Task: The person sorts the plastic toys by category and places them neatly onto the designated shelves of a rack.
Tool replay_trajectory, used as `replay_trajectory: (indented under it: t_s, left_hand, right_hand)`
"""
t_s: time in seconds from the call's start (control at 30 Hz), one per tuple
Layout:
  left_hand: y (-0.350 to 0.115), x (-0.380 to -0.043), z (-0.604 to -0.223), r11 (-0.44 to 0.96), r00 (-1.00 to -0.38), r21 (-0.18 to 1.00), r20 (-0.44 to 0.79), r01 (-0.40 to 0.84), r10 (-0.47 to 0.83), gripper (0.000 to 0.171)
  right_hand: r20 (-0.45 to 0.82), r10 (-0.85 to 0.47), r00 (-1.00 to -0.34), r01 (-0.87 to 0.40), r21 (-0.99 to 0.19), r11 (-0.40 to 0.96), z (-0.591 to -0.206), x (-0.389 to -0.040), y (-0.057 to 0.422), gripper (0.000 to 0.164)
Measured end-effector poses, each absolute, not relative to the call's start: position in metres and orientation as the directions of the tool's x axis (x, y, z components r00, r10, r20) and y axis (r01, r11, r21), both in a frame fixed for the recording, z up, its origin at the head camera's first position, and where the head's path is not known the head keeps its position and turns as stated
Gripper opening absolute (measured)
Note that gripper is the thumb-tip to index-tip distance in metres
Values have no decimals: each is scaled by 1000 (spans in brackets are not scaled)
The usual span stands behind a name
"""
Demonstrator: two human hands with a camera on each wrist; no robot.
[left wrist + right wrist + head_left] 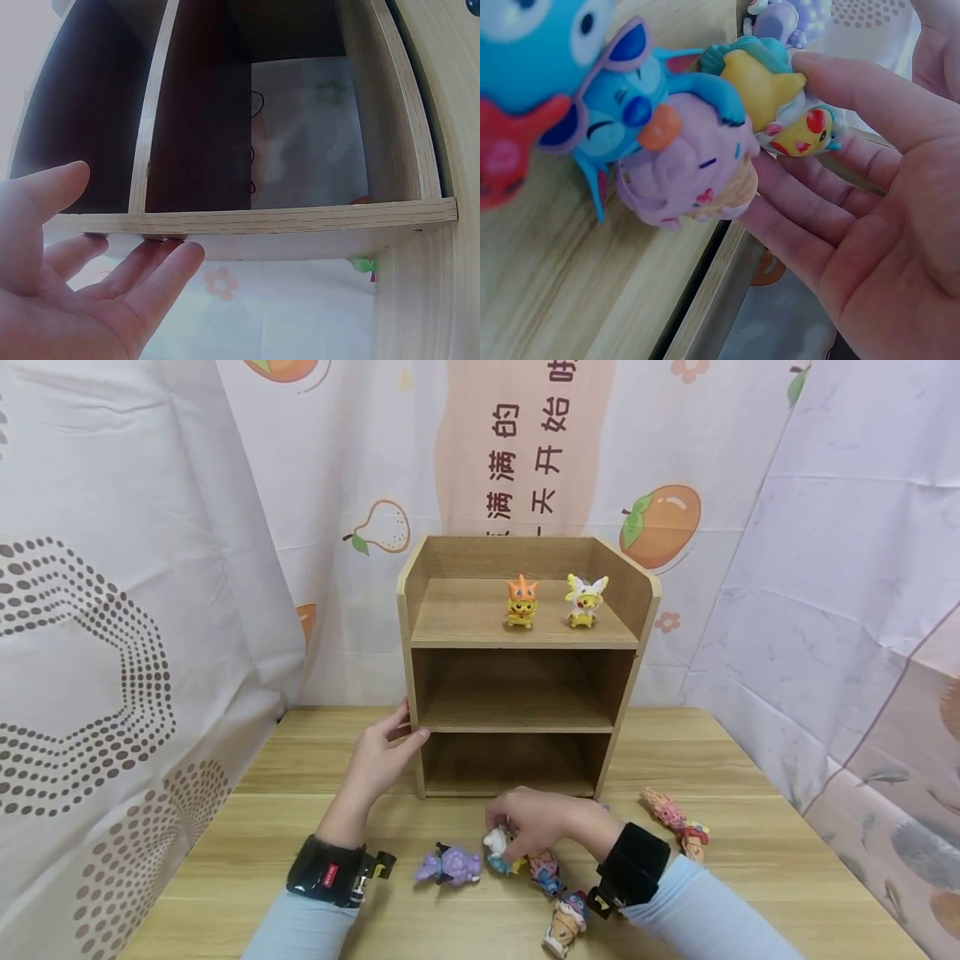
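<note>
A wooden shelf unit (517, 643) stands at the back of the table. Its left side panel (300, 219) is touched by my left hand (382, 756), fingers along the outside and thumb by the front edge. Low over the table in front of the shelf, my right hand (540, 822) pinches a yellow figurine (761, 90) in a white and teal costume between thumb and fingers. Right beside it lies a blue-eared figurine on a pink ice-cream cone (697, 157). A purple figurine (450, 865) lies to the left of the right hand.
On the top shelf stand an orange-hooded yellow figurine (521, 603) and a white-eared yellow figurine (585, 602). Nearer me lies a blue figurine on a cone (566, 922). Two more, a pink figurine (663, 808) and a red-hatted figurine (694, 841), lie at the right.
</note>
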State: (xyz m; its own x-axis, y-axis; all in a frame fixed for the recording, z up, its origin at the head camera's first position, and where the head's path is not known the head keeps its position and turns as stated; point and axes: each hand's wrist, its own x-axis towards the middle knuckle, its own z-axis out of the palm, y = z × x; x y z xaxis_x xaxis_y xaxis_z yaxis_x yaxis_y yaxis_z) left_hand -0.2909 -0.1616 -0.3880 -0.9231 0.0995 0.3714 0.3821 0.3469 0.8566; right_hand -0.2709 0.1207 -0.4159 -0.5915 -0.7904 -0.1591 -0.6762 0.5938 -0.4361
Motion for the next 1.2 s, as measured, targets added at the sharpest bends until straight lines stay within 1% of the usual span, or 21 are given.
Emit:
replay_trajectory:
  t_s: [0.1,0.23,0.33,0.4,0.53,0.8,1.2]
  left_hand:
    - [-161,-290,-388,339,-919,856,380,391,101,65]
    - [-157,-281,-378,337,-923,861,373,382,94,62]
    - [-156,-281,-377,339,-928,865,361,369,91,61]
    - [-159,-289,-386,329,-927,867,364,373,91,62]
    - [-160,-291,-389,317,-928,873,362,372,91,64]
    - [-160,-292,-390,319,-932,876,353,362,87,65]
    - [-160,-290,-388,350,-925,858,368,375,89,66]
  right_hand:
    - [-128,-797,-590,-685,-443,578,-416,-271,121,26]
    - [-84,-800,-595,-693,-450,563,-417,-272,122,27]
    - [-52,-796,-604,-694,-457,557,-417,-273,124,29]
    - [-32,-790,-612,-692,-461,555,-415,-273,125,29]
    - [21,-786,-618,-705,-458,542,-412,-273,126,30]
    - [171,-787,-593,-760,-443,476,-405,-273,128,29]
    - [336,-736,-588,-776,-492,395,-396,-272,127,33]
